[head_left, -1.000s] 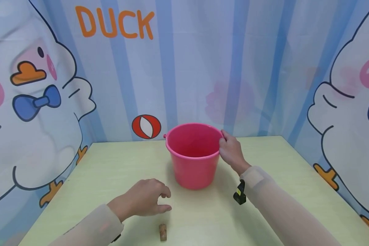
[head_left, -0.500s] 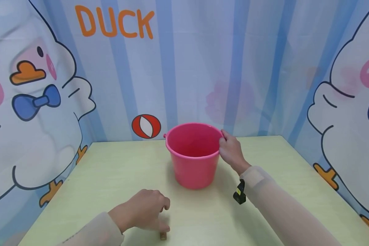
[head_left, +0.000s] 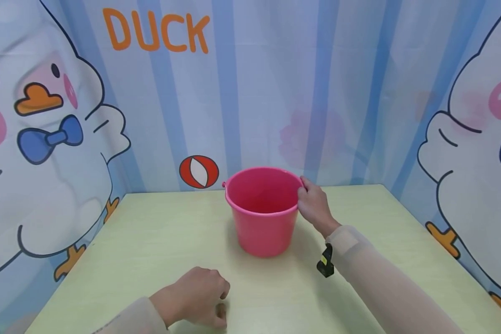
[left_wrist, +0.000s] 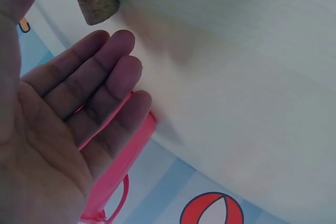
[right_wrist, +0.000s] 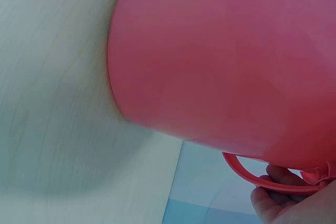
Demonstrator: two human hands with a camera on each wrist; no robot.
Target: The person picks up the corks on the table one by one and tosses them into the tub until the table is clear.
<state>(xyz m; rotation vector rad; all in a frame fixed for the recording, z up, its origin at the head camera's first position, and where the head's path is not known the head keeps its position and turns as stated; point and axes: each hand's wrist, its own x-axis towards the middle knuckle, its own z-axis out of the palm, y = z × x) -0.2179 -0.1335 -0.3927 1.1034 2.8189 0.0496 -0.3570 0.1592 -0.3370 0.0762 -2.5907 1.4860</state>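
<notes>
A pink bucket [head_left: 264, 234] stands upright on the table. My right hand [head_left: 315, 207] grips its rim on the right side; in the right wrist view the fingers [right_wrist: 265, 205] are also at the bucket's handle [right_wrist: 273, 184]. Low in the head view, my left hand [head_left: 196, 297] is down near the tabletop and hides the cork there. In the left wrist view the brown cork [left_wrist: 95, 1] lies between the thumb and the fingertips [left_wrist: 123, 40]. The thumb is beside the cork, perhaps touching it, while the fingers are apart from it and loosely bent.
The pale yellow-green table [head_left: 150, 232] reaches back to a striped blue curtain [head_left: 259, 93] printed with ducks and a red ball [head_left: 199, 172]. A black strap piece [head_left: 325, 262] hangs at the right wrist.
My left hand has come down and nearer over the cork, now hiding it in the head view. The bucket and my right hand have stayed in place.
</notes>
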